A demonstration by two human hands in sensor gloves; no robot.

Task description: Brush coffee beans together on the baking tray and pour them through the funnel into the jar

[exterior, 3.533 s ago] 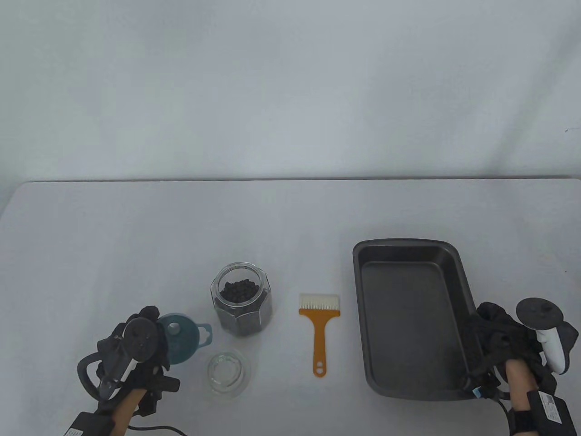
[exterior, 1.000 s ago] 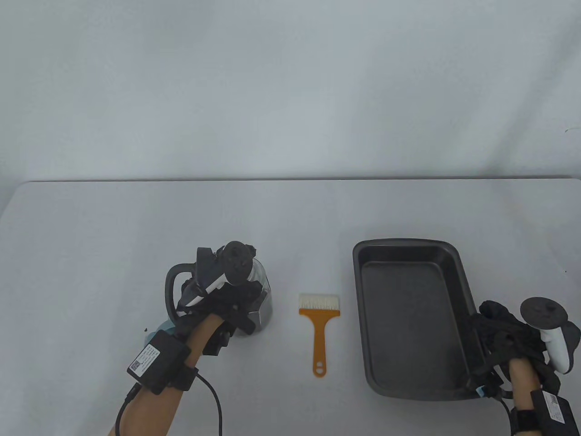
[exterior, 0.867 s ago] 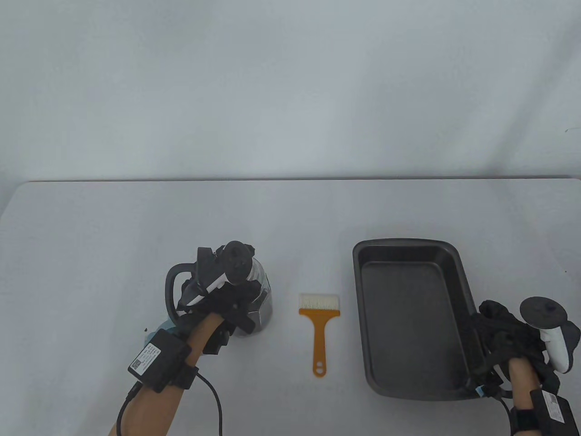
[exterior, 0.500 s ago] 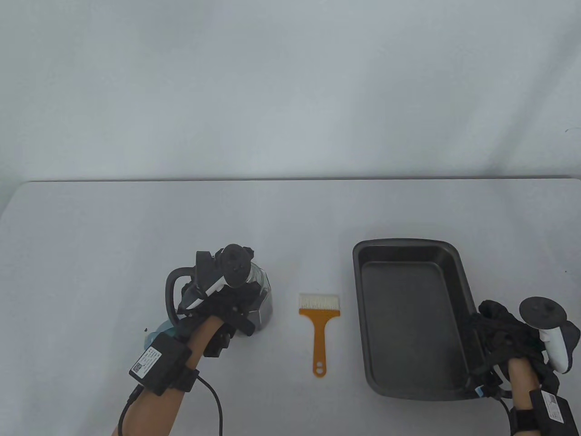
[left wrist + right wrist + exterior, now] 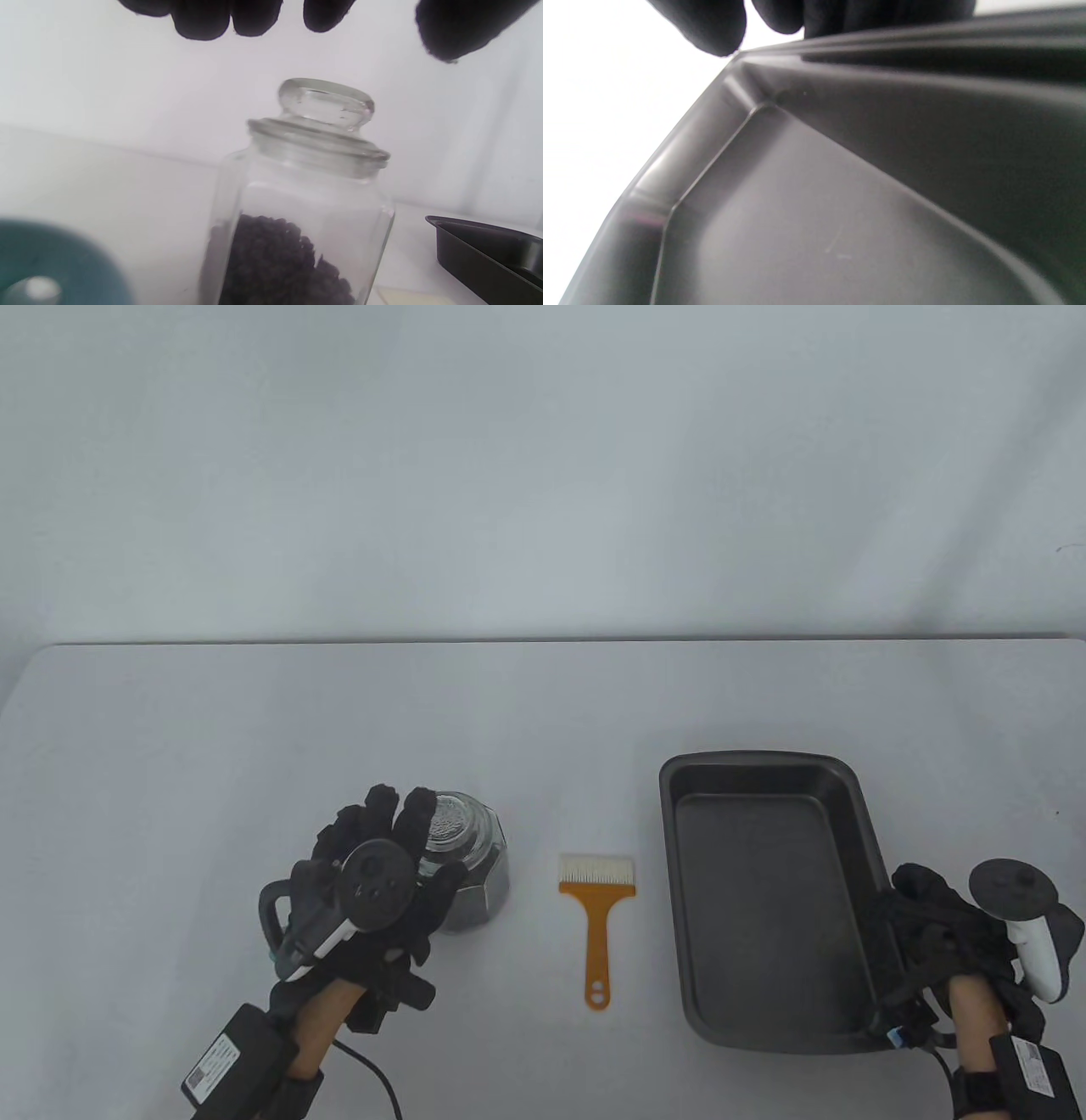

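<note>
A glass jar [image 5: 475,874] holding dark coffee beans [image 5: 275,262] stands left of centre, with its glass lid [image 5: 450,821] seated on top. My left hand [image 5: 407,848] hovers just left of the jar with fingers spread, holding nothing; its fingertips [image 5: 203,21] hang above the lid [image 5: 326,106]. The teal funnel [image 5: 46,262] lies close by on the table, hidden under this hand in the table view. The dark baking tray [image 5: 679,848] sits at the right, its floor bare. My right hand [image 5: 925,925] grips the tray's right rim [image 5: 882,38].
An orange brush [image 5: 596,916] with white bristles lies flat between the jar and the tray, handle toward me. The table's far edge and a white backdrop run behind. My left forearm's cable trails off the near edge.
The lid, lying on the table 3.5 s ago, now sits on the jar. My left hand has let go of it and drawn back to the lower left. The right hand has stayed put.
</note>
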